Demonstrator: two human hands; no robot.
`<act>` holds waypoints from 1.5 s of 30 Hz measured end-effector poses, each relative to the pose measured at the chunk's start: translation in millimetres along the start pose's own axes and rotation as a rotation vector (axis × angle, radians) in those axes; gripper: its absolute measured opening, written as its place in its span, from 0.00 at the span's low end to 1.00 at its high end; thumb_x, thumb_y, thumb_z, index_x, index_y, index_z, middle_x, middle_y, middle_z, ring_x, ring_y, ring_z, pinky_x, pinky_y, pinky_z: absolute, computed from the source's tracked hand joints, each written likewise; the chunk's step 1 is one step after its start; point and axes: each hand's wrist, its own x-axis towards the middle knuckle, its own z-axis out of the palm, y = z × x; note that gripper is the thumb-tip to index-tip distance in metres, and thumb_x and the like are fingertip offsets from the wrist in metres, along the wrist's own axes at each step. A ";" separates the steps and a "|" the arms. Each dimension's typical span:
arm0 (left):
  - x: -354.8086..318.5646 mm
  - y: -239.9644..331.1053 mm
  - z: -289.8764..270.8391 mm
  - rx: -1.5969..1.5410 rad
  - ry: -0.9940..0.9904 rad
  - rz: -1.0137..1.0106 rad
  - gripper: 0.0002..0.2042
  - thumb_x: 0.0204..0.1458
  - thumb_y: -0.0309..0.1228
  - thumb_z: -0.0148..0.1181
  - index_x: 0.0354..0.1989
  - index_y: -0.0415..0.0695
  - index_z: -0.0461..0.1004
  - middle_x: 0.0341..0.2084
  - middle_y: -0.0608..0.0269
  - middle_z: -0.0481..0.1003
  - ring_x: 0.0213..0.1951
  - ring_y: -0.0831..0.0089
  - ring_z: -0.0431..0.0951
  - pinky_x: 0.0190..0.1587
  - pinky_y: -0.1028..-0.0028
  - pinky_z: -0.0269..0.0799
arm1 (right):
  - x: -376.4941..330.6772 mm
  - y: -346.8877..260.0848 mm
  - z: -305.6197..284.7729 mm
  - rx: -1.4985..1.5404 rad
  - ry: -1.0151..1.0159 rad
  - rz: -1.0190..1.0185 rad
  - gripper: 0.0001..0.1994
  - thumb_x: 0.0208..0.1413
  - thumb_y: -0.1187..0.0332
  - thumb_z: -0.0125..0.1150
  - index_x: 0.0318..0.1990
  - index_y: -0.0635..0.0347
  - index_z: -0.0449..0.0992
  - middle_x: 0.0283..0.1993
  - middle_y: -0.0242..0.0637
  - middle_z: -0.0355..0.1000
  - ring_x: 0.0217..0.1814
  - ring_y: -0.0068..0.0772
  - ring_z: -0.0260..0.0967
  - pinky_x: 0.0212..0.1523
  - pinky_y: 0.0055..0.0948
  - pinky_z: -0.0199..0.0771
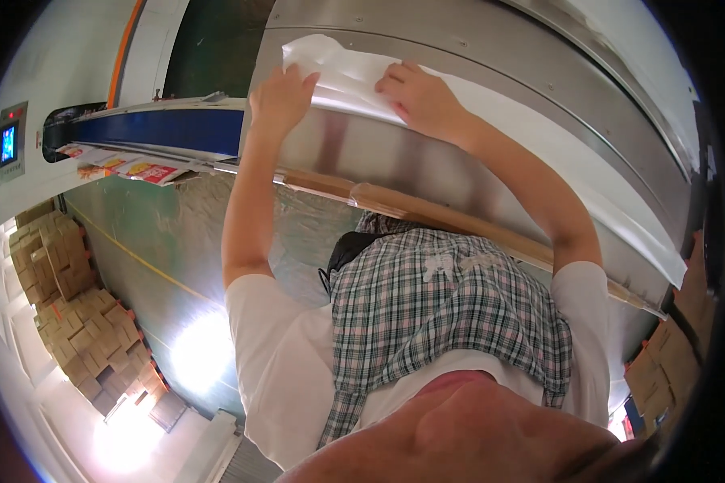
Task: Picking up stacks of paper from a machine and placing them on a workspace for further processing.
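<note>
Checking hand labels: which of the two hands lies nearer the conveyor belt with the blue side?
The left hand: it presses the white sheet at its end next to the blue conveyor. The right hand lies farther along the sheet, away from it.

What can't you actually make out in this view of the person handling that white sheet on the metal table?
- Head view: the white sheet runs under the left hand and right hand, so the parts beneath them are hidden.
- The metal table is cut off by the round black rim of the picture.
- The cardboard boxes are too small and bent to count.
- The floor is washed out by glare.
</note>
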 end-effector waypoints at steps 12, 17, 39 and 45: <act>-30.7 -51.6 -21.7 -0.621 0.335 -0.105 0.05 0.48 0.27 0.55 0.26 0.39 0.73 0.26 0.56 0.73 0.18 0.70 0.69 0.22 0.75 0.65 | 83.3 -14.1 71.1 -0.060 0.020 -0.420 0.15 0.45 0.77 0.48 0.44 0.58 0.68 0.52 0.37 0.64 0.58 0.37 0.57 0.59 0.35 0.54; 8.0 -5.0 -37.3 -0.655 0.419 0.271 0.05 0.48 0.25 0.56 0.32 0.37 0.73 0.25 0.61 0.74 0.27 0.73 0.74 0.30 0.79 0.68 | 87.1 -9.9 79.1 -0.111 0.001 -0.413 0.16 0.45 0.77 0.46 0.45 0.57 0.67 0.49 0.38 0.65 0.55 0.37 0.59 0.58 0.35 0.55; -19.6 -24.0 28.6 0.188 0.228 -0.129 0.16 0.55 0.38 0.42 0.31 0.39 0.73 0.28 0.49 0.73 0.32 0.51 0.72 0.34 0.57 0.66 | -473.3 180.7 -266.7 -0.887 0.302 0.887 0.13 0.31 0.72 0.58 0.31 0.58 0.70 0.36 0.37 0.68 0.42 0.42 0.64 0.44 0.38 0.66; -20.3 109.2 50.9 -0.051 0.228 -0.026 0.20 0.56 0.46 0.39 0.35 0.42 0.72 0.33 0.54 0.73 0.39 0.55 0.71 0.41 0.58 0.63 | -562.3 223.5 -309.5 -0.763 0.297 0.917 0.06 0.39 0.76 0.54 0.29 0.59 0.68 0.31 0.37 0.65 0.39 0.39 0.64 0.39 0.36 0.67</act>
